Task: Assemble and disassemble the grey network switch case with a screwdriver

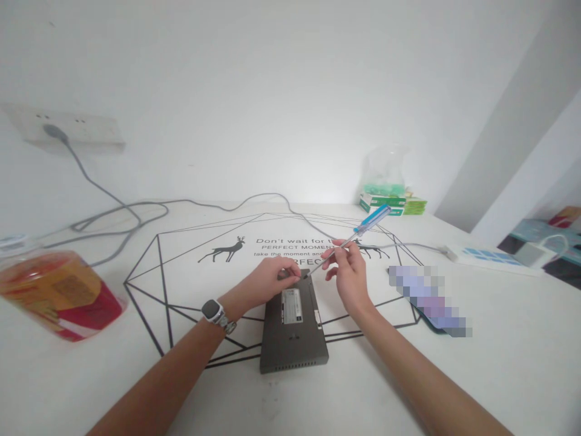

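A flat dark grey electronic box (pixel 294 348) lies on the white table, with a pale label (pixel 291 306) on its upper face and a row of slots along its near edge. My right hand (pixel 348 275) grips a screwdriver (pixel 372 220) by its metal shaft between thumb and fingers. Its blue, clear handle points up and to the right, and the tip comes down at the box's far end. There my left hand (pixel 275 280), wearing a watch at the wrist, rests with thumb and fingertips pinched together near the tip. Whatever they pinch, if anything, is too small to tell.
At the right lies a phone (pixel 426 300), partly blurred out. Behind it is a white power strip (pixel 488 257), its grey cord (pixel 272 194) running to a wall socket (pixel 68 126). A red-and-yellow labelled bottle (pixel 68 297) stands left; green-and-white boxes (pixel 384 203) sit by the wall.
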`<state>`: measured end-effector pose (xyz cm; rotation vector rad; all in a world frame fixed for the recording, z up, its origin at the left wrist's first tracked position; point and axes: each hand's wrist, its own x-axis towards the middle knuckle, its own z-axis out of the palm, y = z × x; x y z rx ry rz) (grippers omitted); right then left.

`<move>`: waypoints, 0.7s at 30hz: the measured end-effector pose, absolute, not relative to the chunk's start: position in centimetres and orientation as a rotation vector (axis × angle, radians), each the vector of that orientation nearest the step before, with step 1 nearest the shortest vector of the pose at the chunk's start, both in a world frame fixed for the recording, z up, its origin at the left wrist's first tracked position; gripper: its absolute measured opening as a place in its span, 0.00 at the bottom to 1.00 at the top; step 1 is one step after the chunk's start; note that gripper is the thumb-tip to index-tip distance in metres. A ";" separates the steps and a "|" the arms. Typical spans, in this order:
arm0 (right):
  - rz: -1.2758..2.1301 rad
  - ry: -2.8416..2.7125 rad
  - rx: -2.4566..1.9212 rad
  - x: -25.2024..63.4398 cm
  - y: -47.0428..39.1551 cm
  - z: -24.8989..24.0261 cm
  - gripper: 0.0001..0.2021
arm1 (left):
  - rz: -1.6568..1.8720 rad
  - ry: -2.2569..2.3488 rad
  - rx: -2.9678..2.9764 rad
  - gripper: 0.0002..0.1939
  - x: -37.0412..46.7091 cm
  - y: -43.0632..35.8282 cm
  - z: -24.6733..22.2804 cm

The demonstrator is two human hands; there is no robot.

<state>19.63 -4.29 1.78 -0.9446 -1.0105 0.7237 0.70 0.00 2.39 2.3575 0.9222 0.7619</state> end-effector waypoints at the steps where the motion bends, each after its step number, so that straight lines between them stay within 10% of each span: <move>1: 0.726 -1.012 -0.945 19.6 -4.3 1.8 0.12 | 0.782 0.917 2.377 0.06 0.5 0.1 2.5; 21: 0.774 -1.054 -0.981 20.4 -4.3 2.3 0.12 | 0.456 1.456 2.291 0.05 -4.9 0.9 4.6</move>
